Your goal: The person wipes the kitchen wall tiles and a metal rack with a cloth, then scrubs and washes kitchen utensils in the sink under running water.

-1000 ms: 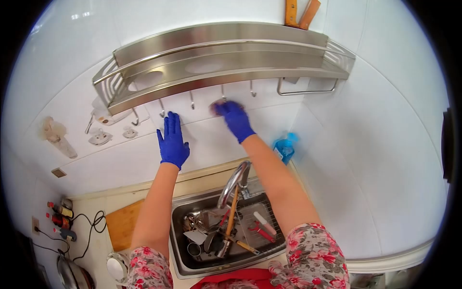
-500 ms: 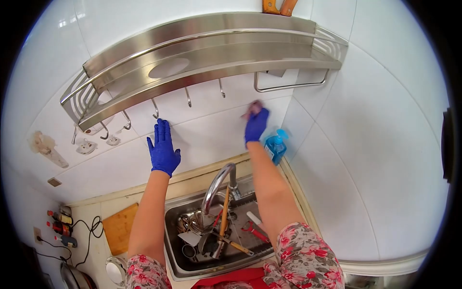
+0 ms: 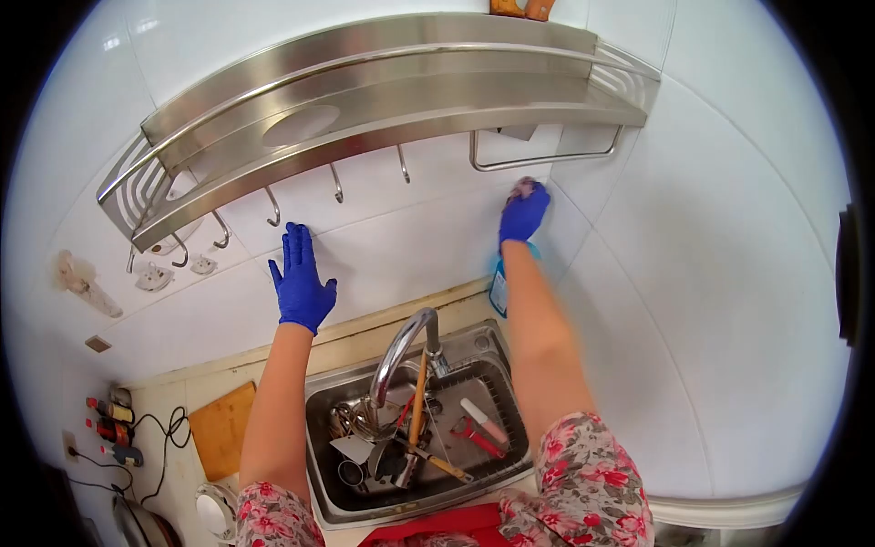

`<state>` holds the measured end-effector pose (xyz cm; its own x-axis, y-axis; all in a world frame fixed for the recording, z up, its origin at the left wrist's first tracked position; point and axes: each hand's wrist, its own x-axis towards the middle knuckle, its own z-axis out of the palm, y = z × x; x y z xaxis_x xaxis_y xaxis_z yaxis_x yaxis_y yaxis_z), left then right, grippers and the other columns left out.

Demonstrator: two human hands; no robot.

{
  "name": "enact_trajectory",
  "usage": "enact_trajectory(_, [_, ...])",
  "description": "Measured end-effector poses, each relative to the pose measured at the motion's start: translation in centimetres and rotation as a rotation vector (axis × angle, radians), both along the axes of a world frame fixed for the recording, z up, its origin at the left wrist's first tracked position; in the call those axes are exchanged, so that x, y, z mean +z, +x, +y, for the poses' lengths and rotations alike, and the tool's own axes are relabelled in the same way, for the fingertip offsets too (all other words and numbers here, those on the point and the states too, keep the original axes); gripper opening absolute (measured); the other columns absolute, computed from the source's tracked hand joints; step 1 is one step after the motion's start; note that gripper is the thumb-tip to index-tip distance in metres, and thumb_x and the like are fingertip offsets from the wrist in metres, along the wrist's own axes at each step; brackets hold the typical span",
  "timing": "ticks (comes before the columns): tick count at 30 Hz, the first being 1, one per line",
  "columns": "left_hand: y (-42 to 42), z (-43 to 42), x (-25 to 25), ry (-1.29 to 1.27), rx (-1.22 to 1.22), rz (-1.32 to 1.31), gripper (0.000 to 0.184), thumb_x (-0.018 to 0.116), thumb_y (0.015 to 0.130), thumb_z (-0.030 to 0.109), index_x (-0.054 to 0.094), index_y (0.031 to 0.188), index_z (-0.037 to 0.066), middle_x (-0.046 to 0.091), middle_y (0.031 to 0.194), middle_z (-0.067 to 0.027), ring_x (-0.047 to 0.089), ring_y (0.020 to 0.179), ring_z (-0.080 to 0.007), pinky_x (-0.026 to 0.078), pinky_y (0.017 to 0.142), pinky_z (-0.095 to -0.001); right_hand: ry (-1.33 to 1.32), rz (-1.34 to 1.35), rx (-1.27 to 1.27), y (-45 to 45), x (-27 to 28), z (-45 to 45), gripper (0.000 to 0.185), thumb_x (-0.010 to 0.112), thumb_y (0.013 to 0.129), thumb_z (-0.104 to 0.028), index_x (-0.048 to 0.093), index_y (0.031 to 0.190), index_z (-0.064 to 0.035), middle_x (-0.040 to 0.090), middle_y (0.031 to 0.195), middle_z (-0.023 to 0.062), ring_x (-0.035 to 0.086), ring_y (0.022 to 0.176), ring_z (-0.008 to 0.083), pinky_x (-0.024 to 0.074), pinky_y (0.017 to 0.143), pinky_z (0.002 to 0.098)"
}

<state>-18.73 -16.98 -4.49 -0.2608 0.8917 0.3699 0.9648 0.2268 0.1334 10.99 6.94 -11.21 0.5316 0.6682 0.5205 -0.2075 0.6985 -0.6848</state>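
My left hand [image 3: 304,284], in a blue glove, lies flat against the white tiled wall [image 3: 392,232] with its fingers stretched out, just below the row of hooks. My right hand [image 3: 526,215], gloved the same way, is closed on a crumpled pinkish-grey rag [image 3: 522,189], near the wall's corner. The rag appears to touch the tiles under the towel bar [image 3: 547,162]. Behind my right forearm, a blue soap bottle [image 3: 499,290] is partly hidden.
A steel shelf [image 3: 383,100] with hooks spans the wall above my hands. Below, a sink [image 3: 328,492] with a curved faucet [image 3: 392,351] holds several utensils. To the left are a wooden cutting board [image 3: 223,428], bottles [image 3: 111,430] and a cord [image 3: 171,433].
My right hand has moved right with the rag, toward the corner, and its forearm now covers much of the soap bottle. My left hand stays on the wall. The view has shifted slightly.
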Motion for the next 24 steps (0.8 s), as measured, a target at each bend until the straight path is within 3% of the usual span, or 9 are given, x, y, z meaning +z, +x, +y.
enact_trajectory(3, [0.2,0.0,-0.1,0.012,0.017,-0.008,0.095,0.069,0.066,0.021,0.01,0.14,0.009,0.007,0.147,-0.0083,0.011,0.135,-0.0249,0.014,0.104,-0.0537,-0.02,-0.744,-0.642,-5.6,0.2,-4.7,0.014,0.048,0.086,-0.018,0.054,0.092,-0.0068,0.052,0.079,0.0094,0.053,0.073,0.0232,0.0427,0.068,0.0339])
enact_trajectory(4, [0.4,0.1,-0.1,0.018,0.013,-0.021,0.094,0.069,0.067,0.021,0.011,0.14,0.01,0.007,0.147,-0.0072,0.012,0.135,-0.0246,0.014,0.104,-0.0542,0.016,-0.838,-0.513,-7.1,-0.3,-5.7,0.015,0.048,0.086,-0.02,0.054,0.094,-0.0084,0.053,0.087,0.0118,0.053,0.079,0.0274,0.0428,0.072,0.0371])
enact_trajectory(5, [0.6,0.2,-0.2,0.012,0.018,-0.022,0.094,0.069,0.067,0.021,0.011,0.14,0.01,0.007,0.147,-0.0072,0.012,0.135,-0.0246,0.014,0.104,-0.0542,-0.243,-0.693,0.064,-8.3,-0.5,-6.9,0.015,0.049,0.083,-0.016,0.054,0.096,-0.0095,0.053,0.094,0.0115,0.053,0.086,0.0285,0.044,0.073,0.0379])
enact_trajectory(7, [1.1,0.0,-0.3,-0.04,-0.031,-0.016,0.092,0.068,0.068,0.021,0.012,0.14,0.011,0.007,0.147,-0.0065,0.012,0.135,-0.0248,0.014,0.104,-0.0548,0.095,-1.152,-0.319,-9.8,-1.3,-8.4,0.013,0.048,0.085,-0.019,0.057,0.091,-0.0115,0.055,0.093,0.0111,0.056,0.083,0.0273,0.0461,0.068,0.0374])
enact_trajectory(9, [1.7,-0.7,-0.5,-0.068,-0.017,-0.062,0.089,0.067,0.07,0.022,0.012,0.14,0.011,0.007,0.147,-0.0065,0.013,0.134,-0.0246,0.014,0.104,-0.0552,0.147,-1.137,-0.054,-8.9,-0.6,-8.4,0.011,0.049,0.083,-0.013,0.057,0.088,-0.0073,0.057,0.085,0.0101,0.058,0.073,0.0222,0.0463,0.062,0.0321])
enact_trajectory(12, [1.1,-2.1,-2.0,-0.066,-0.007,-0.131,0.086,0.065,0.072,0.022,0.013,0.14,0.011,0.008,0.147,-0.0072,0.013,0.134,-0.0242,0.015,0.104,-0.0548,-0.219,-0.502,0.909,-7.4,0.3,-9.1,0.015,0.045,0.078,0.0,0.056,0.087,0.0025,0.057,0.069,0.0062,0.053,0.06,0.0107,0.043,0.055,0.0227])
enact_trajectory(16, [-0.1,-4.5,-3.4,-0.107,0.021,-0.194,0.083,0.064,0.075,0.021,0.012,0.14,0.014,0.007,0.147,-0.0076,0.015,0.134,-0.0255,0.018,0.103,-0.0544,-0.202,-0.563,0.73,-5.5,-2.2,-9.9,0.023,0.05,0.079,-0.004,0.055,0.101,0.0008,0.058,0.081,0.0065,0.057,0.068,0.016,0.0465,0.058,0.0246])
enact_trajectory(18, [-0.2,-5.2,-4.2,-0.104,0.011,-0.228,0.082,0.064,0.075,0.021,0.014,0.14,0.014,0.007,0.147,-0.0074,0.015,0.134,-0.0253,0.019,0.103,-0.0542,-0.462,-0.235,1.072,-5.1,-1.5,-12.0,0.028,0.051,0.08,-0.005,0.052,0.108,0.0001,0.056,0.095,0.0068,0.056,0.085,0.0165,0.0464,0.072,0.0266])
enact_trajectory(24, [0.3,-6.8,-3.5,-0.083,-0.075,-0.281,0.077,0.062,0.076,0.021,0.019,0.138,0.011,0.01,0.146,-0.0093,0.018,0.133,-0.0259,0.021,0.103,-0.0525,-0.328,0.028,1.35,-5.5,0.4,-15.3,0.029,0.052,0.081,-0.007,0.052,0.11,-0.0032,0.056,0.1,0.0062,0.054,0.094,0.017,0.0459,0.078,0.0289])
